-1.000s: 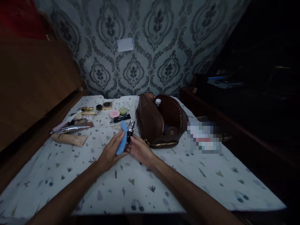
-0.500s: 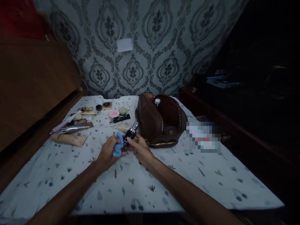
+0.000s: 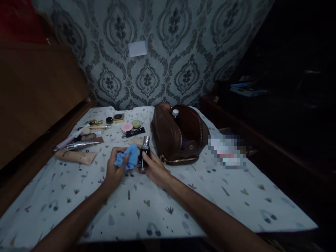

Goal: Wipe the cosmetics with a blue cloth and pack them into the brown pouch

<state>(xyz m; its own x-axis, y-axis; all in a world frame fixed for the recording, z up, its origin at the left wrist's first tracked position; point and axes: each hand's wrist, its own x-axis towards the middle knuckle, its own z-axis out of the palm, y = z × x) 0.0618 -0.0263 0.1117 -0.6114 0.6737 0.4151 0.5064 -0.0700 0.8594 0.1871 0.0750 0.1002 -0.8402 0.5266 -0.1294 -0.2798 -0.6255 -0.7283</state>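
My left hand [image 3: 117, 168] is closed on a crumpled blue cloth [image 3: 130, 156], gripped between thumb and fingers. Just right of the cloth, my right hand [image 3: 156, 169] holds a small black bottle [image 3: 144, 154] with a silver cap, nearly upright, thumb across its front. Its label is too dark to read. Behind the bottle, a cream-coloured tube [image 3: 135, 141] lies partly hidden. A brown bag [image 3: 168, 134] stands unzipped beyond my right hand, a white-capped bottle [image 3: 175, 112] showing inside it.
At the left lie a beige tube [image 3: 76, 156], a silver tube [image 3: 84, 143] and several other cosmetics. A pink round compact [image 3: 127, 127], a green-lidded jar [image 3: 136, 124] and a black tube [image 3: 133, 132] sit mid-table. A blurred-out item [image 3: 227, 150] lies right of the bag.
The bottle has turned from a tilt to nearly upright. My left hand has drawn slightly left, and the blue cloth now spreads wider, apart from the bottle's base.
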